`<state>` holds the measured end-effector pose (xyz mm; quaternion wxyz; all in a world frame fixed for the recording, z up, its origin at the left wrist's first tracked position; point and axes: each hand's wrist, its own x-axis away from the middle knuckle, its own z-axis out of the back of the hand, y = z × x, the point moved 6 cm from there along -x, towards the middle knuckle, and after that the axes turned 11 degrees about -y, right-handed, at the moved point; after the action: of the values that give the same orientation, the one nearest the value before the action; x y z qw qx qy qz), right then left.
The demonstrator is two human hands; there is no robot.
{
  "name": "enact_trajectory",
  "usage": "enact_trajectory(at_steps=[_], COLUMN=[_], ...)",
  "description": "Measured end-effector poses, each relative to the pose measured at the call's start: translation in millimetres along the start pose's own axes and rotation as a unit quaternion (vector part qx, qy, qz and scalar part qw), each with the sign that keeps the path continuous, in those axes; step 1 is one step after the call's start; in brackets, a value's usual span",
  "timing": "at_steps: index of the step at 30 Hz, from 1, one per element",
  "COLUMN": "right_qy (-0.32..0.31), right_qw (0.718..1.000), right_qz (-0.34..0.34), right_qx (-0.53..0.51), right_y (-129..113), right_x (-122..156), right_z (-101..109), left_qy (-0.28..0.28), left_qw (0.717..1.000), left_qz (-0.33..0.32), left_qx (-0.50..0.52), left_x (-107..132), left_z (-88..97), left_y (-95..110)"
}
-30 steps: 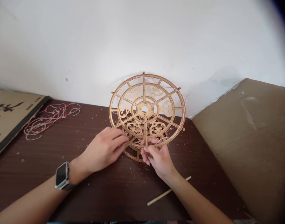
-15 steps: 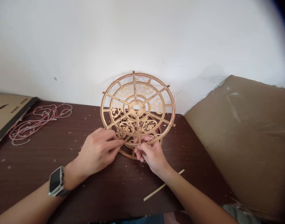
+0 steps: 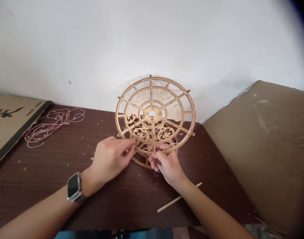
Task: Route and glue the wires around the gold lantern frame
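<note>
A gold-brown, openwork wheel-shaped frame [image 3: 152, 114] with spokes and scroll cut-outs leans upright toward the wall. Thin red and white wire [image 3: 193, 114] runs along its rim. My right hand [image 3: 168, 166] grips the bottom rim, thumb in front and fingers curled behind, with wire passing by the thumb. At the lower left of the rim, my left hand [image 3: 114, 159] is closed in a pinch, apparently on the wire; the fingertips partly hide it. A second round frame [image 3: 142, 162] lies on the table, partly covered by the first frame and my hands.
A tangle of red and white wire [image 3: 54, 124] lies at the left, beside a printed cardboard box [image 3: 14, 122]. A thin pale stick [image 3: 169, 204] rests under my right forearm. Brown cardboard [image 3: 261, 142] stands on the right, and the white wall [image 3: 152, 39] rises behind.
The whole view has shifted, so things appear farther right. My left fingertips have moved slightly up along the rim, away from my right hand, which keeps its grip.
</note>
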<state>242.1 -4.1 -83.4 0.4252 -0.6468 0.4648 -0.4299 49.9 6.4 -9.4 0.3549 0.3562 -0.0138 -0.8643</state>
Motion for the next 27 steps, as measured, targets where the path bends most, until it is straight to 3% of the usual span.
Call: enact_trajectory(at_steps=[3,7,14,27], right_qy=[0.002,0.002,0.0,-0.008], right_qw=[1.0,1.0,1.0,1.0], right_qz=[0.0,0.0,0.0,0.007], right_qx=[0.0,-0.001,-0.001,0.001], right_y=[-0.8,-2.3,-3.4,0.3], right_x=[-0.1,-1.1,-1.5,-4.1], right_z=[0.6,2.2,3.2,3.9], left_qy=[0.002,-0.046,-0.083,-0.103], left_qw=[1.0,0.998,0.994,0.99], left_qz=[-0.003,-0.036,-0.071,-0.066], left_qx=[0.002,-0.009,-0.006,-0.068], left_x=[0.0,-1.7,-1.2,-1.5], left_z=[1.2,-1.6,-3.0,-5.1], left_y=[0.8,3.3,4.1,9.0])
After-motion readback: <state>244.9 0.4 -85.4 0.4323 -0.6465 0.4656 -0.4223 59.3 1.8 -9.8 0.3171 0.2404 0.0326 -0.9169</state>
